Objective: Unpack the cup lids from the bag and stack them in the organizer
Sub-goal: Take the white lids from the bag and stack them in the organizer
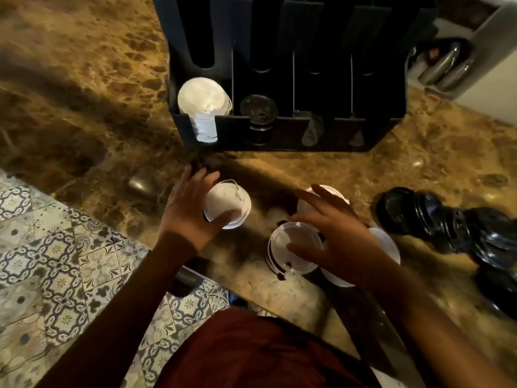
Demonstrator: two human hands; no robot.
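Left hand [188,212] grips a white lid [227,204]; right hand [333,233], seemingly open, covers lids [293,249] near counter edge [223,284].

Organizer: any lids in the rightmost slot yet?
No. The organizer holds white lids leftmost and black lids next; its rightmost slot shows none.

A tall black plastic organizer with slots [282,79] stands at the back of the brown marble counter [84,93]. Its far-left slot holds a stack of white round lids [205,100]; the next slot holds a stack of black round lids [258,113]. In front lie loose white plastic lids [228,204], and right of them maybe a clear bag of black lids [447,228]. The patterned tile floor [56,261] lies left, below the counter.
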